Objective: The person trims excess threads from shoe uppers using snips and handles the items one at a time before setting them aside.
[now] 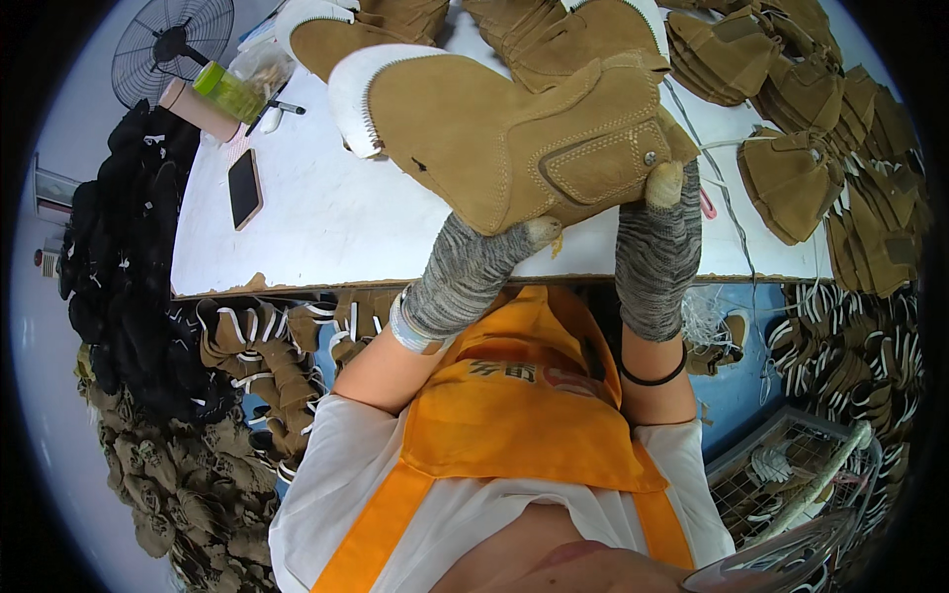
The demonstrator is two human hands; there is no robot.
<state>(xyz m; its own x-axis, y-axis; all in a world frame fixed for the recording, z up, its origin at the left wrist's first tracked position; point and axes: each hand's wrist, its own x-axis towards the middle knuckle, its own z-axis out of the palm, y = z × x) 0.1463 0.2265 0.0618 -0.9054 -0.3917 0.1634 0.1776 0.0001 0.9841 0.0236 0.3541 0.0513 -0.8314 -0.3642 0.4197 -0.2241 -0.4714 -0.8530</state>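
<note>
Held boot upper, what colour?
The boot upper is tan-brown, with a white part along its left end; best seen in the head view.

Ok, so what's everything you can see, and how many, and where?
Tan suede boot piece with white edge: one, tan and white, held above table
Stacked tan suede pieces: many, tan, right side
Flat white table: one, white, in front
Round wire fan: one, black, upper left
Pink cylinder: one, pink, table's far left
Green see-through container: one, green, by the cylinder
Flat phone: one, black-screened, table's left
Soft black bundles: many, black, left
Grey wire basket: one, grey, lower right
Orange apron: one, orange, on the person
Striped knit gloves: two, grey, on both hands
Left fingers: one set, gloved, boot piece's lower edge
Right fingers: one set, gloved, its right end
Smaller clutter: unclear
</note>
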